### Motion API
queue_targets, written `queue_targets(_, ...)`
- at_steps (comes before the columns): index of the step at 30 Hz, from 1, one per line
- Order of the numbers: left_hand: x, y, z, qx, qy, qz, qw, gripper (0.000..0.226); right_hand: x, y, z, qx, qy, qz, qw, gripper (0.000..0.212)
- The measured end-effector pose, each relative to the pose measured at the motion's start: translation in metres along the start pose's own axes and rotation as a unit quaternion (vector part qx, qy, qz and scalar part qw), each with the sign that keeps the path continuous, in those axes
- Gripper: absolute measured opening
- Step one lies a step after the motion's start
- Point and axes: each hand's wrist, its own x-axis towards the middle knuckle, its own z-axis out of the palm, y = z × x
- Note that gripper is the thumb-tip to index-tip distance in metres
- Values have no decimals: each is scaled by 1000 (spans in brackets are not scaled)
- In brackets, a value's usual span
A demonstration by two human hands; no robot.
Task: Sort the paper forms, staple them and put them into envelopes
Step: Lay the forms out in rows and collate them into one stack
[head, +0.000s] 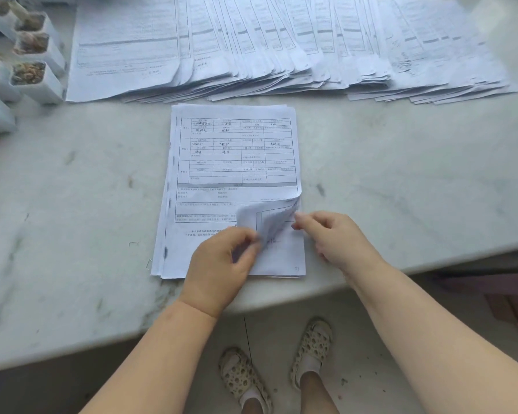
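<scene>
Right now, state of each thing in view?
Paper stack: flat on the table, bottom right corner of the top sheets lifted.
Left hand: pinching the lifted corner.
Right hand: fingertips at the lifted corner.
Fanned papers: spread overlapping.
Loose staples: on the table.

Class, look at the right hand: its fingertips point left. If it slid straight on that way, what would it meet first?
The right hand would probably first meet the lifted corner of the top form, with the left hand just beyond; depth is uncertain.
</scene>
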Motion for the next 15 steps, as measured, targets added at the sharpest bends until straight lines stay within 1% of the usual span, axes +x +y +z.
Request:
queue_targets(1, -1, 2, -1, -16, 4, -15, 1000, 29, 0, -7, -3, -30, 1, 35, 999, 40)
queue_targets(2, -3, 7, -3, -35, -5, -29, 999, 45, 3, -13, -6, -39, -15, 73, 996, 54)
queue_targets(3, -4, 12, -6, -55, -31, -48, 997, 65, 5, -22, -8, -32, -36, 115, 992, 63)
queue_targets(4, -6, 18, -7, -77, -70, -73, 992, 81, 9, -26, -10, -20, -59, 149, 987, 66)
queue_targets(5, -6, 23, -9, -98, -113, -96, 984, 88, 12, -32, -10, -12, -74, 172, 982, 63)
queue_targets(6, -5, 27, -10, -111, -145, -113, 977, 86, 17, -33, -8, -19, -86, 176, 980, 54)
queue_targets(7, -3, 30, -13, -114, -158, -127, 973, 76, 21, -34, -6, -41, -91, 170, 980, 40)
queue_targets(8, -1, 33, -15, -110, -148, -136, 973, 62, 24, -31, -4, -77, -92, 148, 982, 26)
queue_targets(9, 0, 34, -17, -105, -122, -137, 977, 47, 24, -29, -1, -111, -83, 115, 984, 18)
queue_targets(10, 0, 37, -18, -96, -86, -128, 983, 34, 23, -24, 2, -139, -67, 74, 985, 17)
queue_targets(11, 1, 40, -19, -87, -46, -112, 989, 27, 19, -23, 2, -154, -46, 32, 986, 16)
queue_targets(13, 4, 51, -24, -60, 32, -53, 996, 22, 6, -26, -4, -148, -3, -48, 988, 18)
queue_targets(15, 17, 65, -31, -7, 102, 26, 994, 26, -3, -32, -22, -87, 24, -87, 992, 17)
